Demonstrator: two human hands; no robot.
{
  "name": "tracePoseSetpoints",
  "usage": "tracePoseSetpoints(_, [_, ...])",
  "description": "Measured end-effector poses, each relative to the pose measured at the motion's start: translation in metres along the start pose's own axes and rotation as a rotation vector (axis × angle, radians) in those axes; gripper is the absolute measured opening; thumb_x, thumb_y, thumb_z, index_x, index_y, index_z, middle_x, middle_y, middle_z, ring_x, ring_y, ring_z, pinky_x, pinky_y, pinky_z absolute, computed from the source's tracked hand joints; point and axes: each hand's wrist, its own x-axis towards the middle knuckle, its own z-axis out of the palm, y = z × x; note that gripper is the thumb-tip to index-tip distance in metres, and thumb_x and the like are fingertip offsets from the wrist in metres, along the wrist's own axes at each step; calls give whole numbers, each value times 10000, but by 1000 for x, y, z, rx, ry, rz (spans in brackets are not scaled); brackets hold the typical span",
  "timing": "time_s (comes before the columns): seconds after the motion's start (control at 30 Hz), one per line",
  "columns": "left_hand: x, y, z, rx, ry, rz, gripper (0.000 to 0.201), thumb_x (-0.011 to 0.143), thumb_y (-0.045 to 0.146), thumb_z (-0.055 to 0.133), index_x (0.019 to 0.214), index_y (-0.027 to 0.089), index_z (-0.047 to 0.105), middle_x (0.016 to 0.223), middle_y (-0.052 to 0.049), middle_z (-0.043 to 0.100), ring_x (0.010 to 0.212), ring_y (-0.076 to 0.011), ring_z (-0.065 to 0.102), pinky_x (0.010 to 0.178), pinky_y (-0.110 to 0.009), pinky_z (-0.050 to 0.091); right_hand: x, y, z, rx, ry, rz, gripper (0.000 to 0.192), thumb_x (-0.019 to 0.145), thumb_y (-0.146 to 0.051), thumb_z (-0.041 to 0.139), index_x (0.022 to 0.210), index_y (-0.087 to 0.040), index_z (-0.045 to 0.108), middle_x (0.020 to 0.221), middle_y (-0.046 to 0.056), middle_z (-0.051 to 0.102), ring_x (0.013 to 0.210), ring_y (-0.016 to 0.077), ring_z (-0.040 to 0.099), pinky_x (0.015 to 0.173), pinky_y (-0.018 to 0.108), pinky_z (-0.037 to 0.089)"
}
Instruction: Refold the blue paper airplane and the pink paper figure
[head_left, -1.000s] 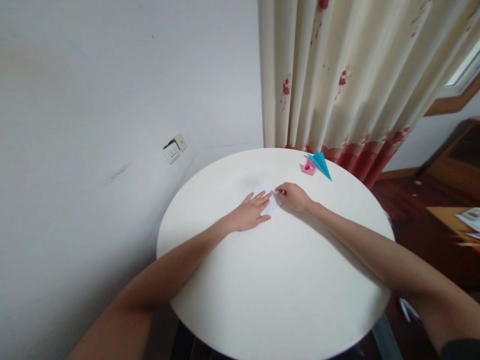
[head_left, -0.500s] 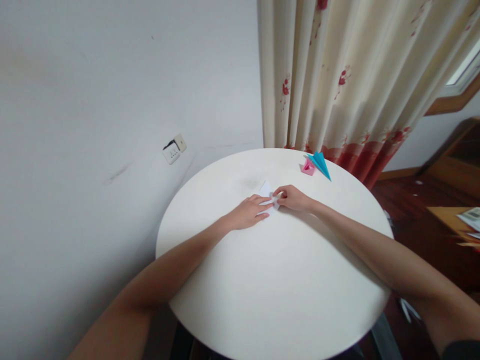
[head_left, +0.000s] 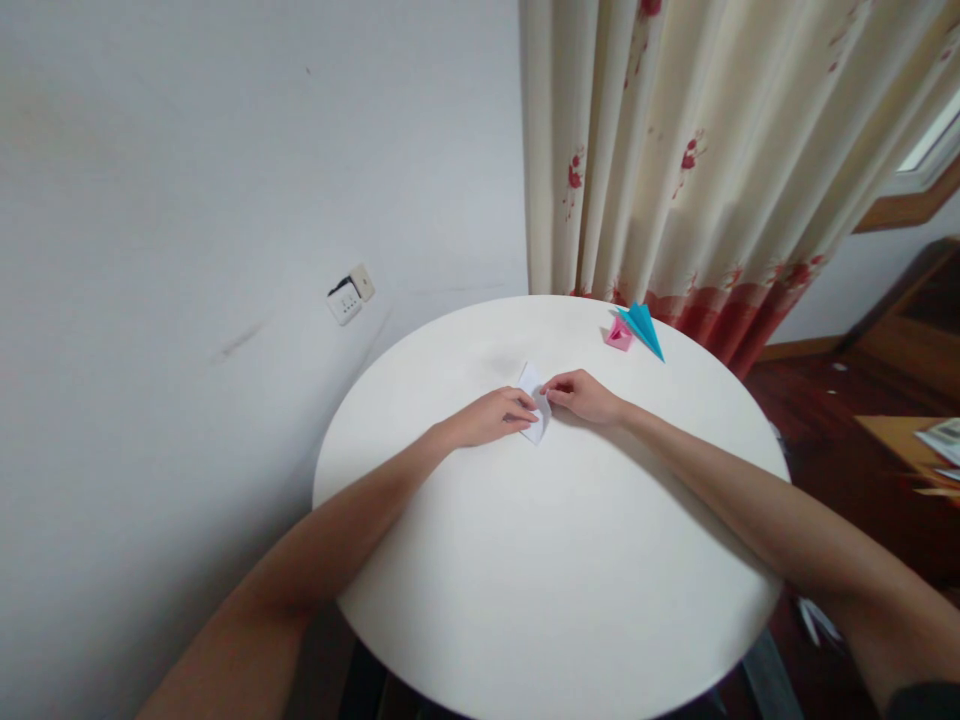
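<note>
A small folded piece of white paper (head_left: 538, 431) is on the round white table (head_left: 555, 560), with its right-hand flap lifted and curved. My left hand (head_left: 495, 415) is at the paper's left side, its fingers bent and closed on it with the fingertips over the middle. At the right edge, my right hand (head_left: 585, 396) pinches the raised flap between thumb and fingers. Part of the paper is hidden under the left fingers.
Near the far right edge of the table lie a pink folded paper piece (head_left: 619, 336) and a blue paper plane (head_left: 643, 330). A patterned curtain (head_left: 637, 200) hangs behind, and a wall with a socket (head_left: 345, 303) stands close on the left.
My left fingers, stretched flat across the paper before, have drawn back and bent. The paper's right flap now stands up in my right hand's pinch, and more of the sheet shows.
</note>
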Motion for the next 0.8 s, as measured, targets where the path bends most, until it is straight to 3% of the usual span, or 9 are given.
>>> tracePoseSetpoints(0.17, [1, 2, -3, -50, 16, -1, 207, 957, 309, 570, 962, 197, 744, 1079, -74, 688, 1003, -189, 630, 937, -326, 471, 1, 8, 11, -380, 160, -110, 166, 870, -304, 643, 859, -161, 727, 822, 51, 676, 749, 171, 573, 714, 276, 426])
tracePoseSetpoints(0.33, [3, 5, -2, -67, 51, -78, 160, 912, 281, 623, 1030, 180, 662, 1022, -60, 658, 935, -181, 623, 878, -313, 490, 0, 6, 15, -563, 187, -102, 187, 845, -312, 721, 967, -170, 718, 987, 102, 655, 965, 237, 576, 865, 321, 431])
tracePoseSetpoints(0.43, [3, 6, -3, -11, 11, -23, 164, 911, 276, 637, 1053, 199, 670, 1067, -60, 653, 1005, -194, 601, 921, -321, 461, 0, 5, 14, -608, 194, -46, 317, 847, -368, 727, 1104, -186, 694, 1106, 128, 633, 1050, 274, 549, 917, 368, 424])
tracePoseSetpoints(0.57, [2, 6, -2, -7, -49, 56, 152, 933, 324, 623, 937, 215, 729, 988, -52, 676, 985, -190, 605, 923, -312, 445, -1, 6, 12, -601, 171, -13, 318, 877, -421, 688, 1114, -209, 689, 1154, 123, 622, 1101, 285, 529, 956, 407, 408])
tracePoseSetpoints(0.8, [3, 11, 4, 29, -3, 63, 206, 947, 348, 606, 1064, 236, 733, 1120, -74, 632, 1074, -206, 583, 971, -321, 440, -1, 10, 11, -530, 162, -73, 382, 898, -375, 655, 1246, -219, 636, 1238, 121, 610, 1148, 279, 531, 991, 424, 402])
